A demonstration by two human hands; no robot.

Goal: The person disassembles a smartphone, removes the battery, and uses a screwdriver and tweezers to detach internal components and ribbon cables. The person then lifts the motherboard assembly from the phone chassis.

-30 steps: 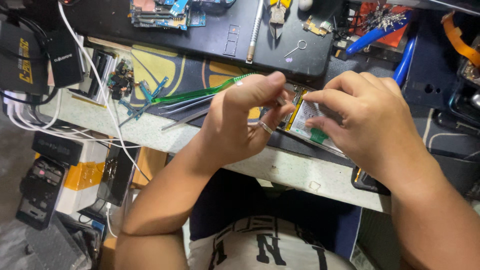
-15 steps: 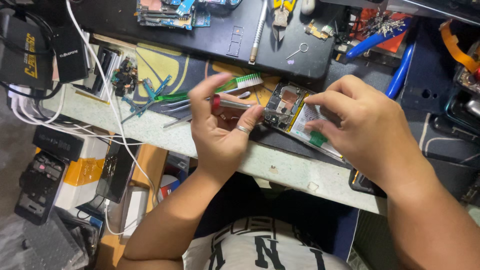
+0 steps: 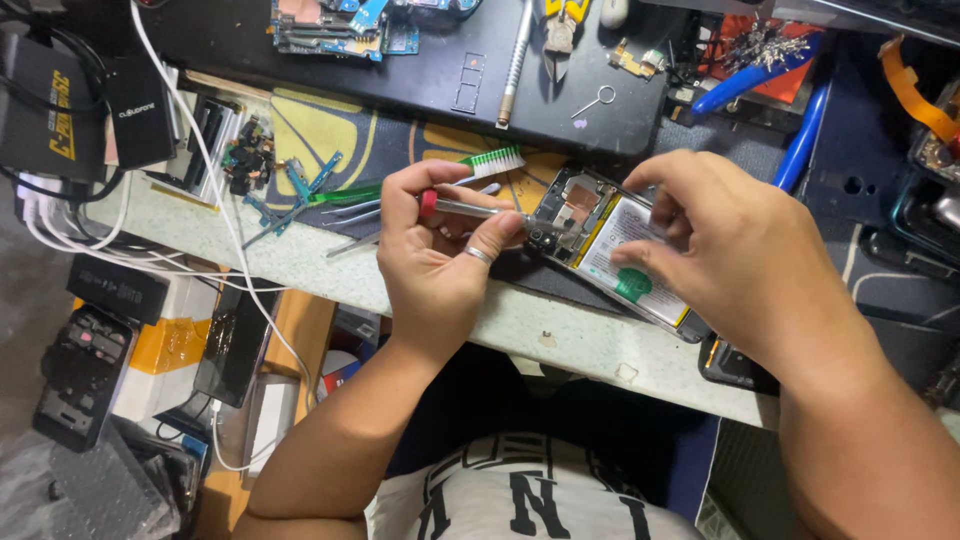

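An opened phone (image 3: pixel 610 250) lies back-side up on the bench, its battery with a green tab and its circuit board exposed. My left hand (image 3: pixel 440 250) grips a thin silver screwdriver (image 3: pixel 480 209) with a red end cap, its tip resting on the phone's upper corner. My right hand (image 3: pixel 730 250) rests on the phone's right side, fingers curled over the battery and holding the phone steady. A ring shows on my left hand.
A green-handled brush (image 3: pixel 480 163) and metal tweezers (image 3: pixel 350 215) lie left of the phone. Circuit boards (image 3: pixel 340 25), a silver tool (image 3: pixel 515 60) and a SIM pin (image 3: pixel 595 100) sit on a black mat behind. Blue-handled pliers (image 3: pixel 760 75) far right; cables and black boxes (image 3: pixel 80 100) left.
My left hand has turned and now holds the screwdriver with its tip on the phone's corner. My right hand has shifted slightly right, uncovering more of the battery.
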